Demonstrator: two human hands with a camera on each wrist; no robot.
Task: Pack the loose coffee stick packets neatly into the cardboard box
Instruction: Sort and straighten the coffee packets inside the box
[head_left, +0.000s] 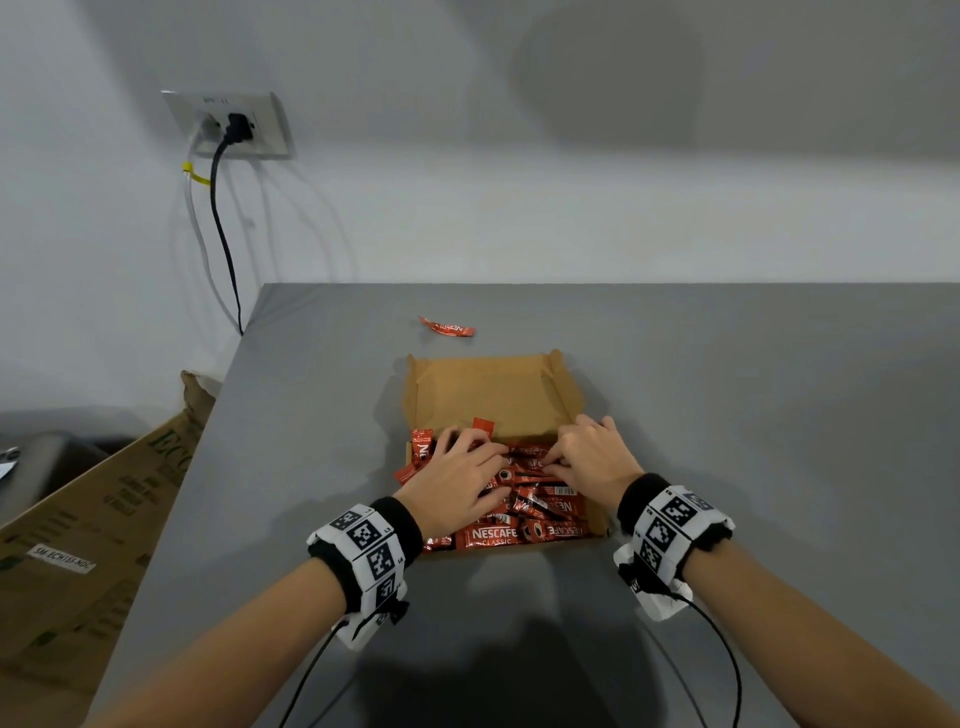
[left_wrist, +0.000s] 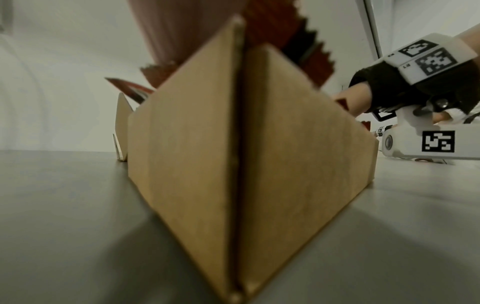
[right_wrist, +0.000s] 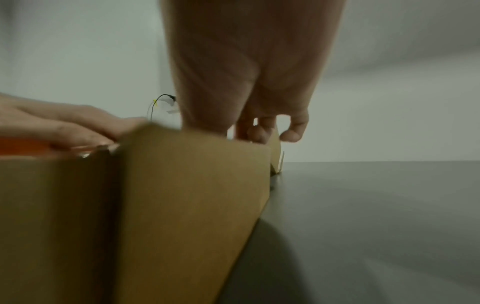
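Pressing down on the heap of red coffee packets (head_left: 524, 499), I am resting my left hand (head_left: 457, 480) and my right hand (head_left: 592, 460) side by side inside the open cardboard box (head_left: 483, 395). My left fingers are lying spread and fairly flat over the packets (nothing gripped, as far as I can see). My right fingers are bending down onto the packets by the box's right wall; I cannot tell whether they are pinching one. One stray packet (head_left: 448, 327) is lying on the grey desk (head_left: 753, 415) beyond the box's raised lid.
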